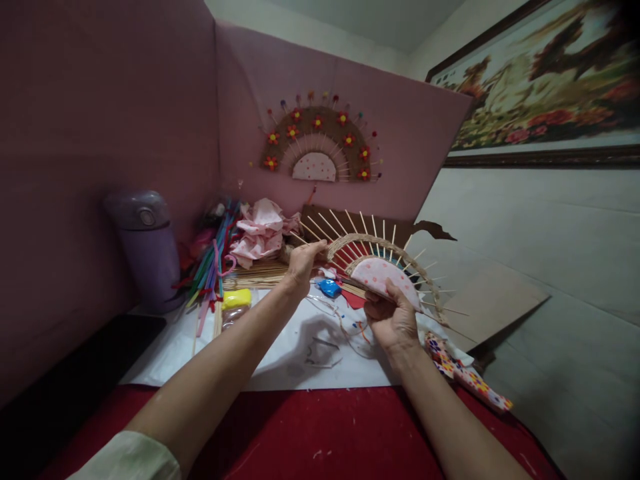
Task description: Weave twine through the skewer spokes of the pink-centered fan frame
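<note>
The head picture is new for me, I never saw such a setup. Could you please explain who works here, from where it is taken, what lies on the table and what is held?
There is no robot: a person works with two bare hands. The only picture comes from a camera on the person's head, looking forward and down.

The right hand holds a half-round fan of thin sticks by its dotted base. The left hand has its fingers at the woven band.

On the table, a white sheet lies over red cloth. Around it are a purple bottle, crumpled pink paper, a yellow packet and a blue packet. A similar, flowered fan is on the pink board behind.
</note>
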The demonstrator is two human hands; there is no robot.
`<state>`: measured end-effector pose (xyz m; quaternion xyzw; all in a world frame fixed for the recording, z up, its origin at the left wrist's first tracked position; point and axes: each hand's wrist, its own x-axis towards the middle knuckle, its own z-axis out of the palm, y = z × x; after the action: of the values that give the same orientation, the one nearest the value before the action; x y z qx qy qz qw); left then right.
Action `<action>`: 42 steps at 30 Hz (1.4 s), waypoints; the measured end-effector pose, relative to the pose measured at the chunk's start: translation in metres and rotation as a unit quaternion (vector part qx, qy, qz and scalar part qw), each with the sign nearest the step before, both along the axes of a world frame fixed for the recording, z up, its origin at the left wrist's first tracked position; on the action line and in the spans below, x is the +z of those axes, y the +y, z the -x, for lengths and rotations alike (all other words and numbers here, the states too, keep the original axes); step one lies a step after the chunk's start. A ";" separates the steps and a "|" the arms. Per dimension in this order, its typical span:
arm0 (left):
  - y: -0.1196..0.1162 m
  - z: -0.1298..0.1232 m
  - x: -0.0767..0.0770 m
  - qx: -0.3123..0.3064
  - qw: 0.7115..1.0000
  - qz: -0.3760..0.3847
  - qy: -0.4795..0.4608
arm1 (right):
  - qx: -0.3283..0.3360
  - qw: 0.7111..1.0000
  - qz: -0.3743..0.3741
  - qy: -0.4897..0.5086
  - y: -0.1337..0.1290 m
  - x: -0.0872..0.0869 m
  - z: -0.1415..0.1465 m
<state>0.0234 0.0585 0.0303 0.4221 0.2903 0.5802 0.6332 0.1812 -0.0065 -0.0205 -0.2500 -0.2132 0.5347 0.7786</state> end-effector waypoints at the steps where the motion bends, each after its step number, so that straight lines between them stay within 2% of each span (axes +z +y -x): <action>1: 0.000 0.000 0.000 0.001 1.000 0.001 -0.002 | -0.005 1.000 0.002 -0.002 0.000 0.000 0.000; 13: 0.000 0.000 -0.001 -0.001 1.000 -0.014 0.011 | -0.017 0.999 0.028 0.014 -0.003 0.004 0.002; 42: 0.001 0.000 -0.005 -0.027 0.998 -0.037 0.037 | -0.012 1.000 0.024 0.006 -0.002 0.003 0.004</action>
<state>0.0237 0.0590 0.0255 0.4742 0.2804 0.5571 0.6214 0.1771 -0.0086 -0.0173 -0.2680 -0.1928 0.5318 0.7799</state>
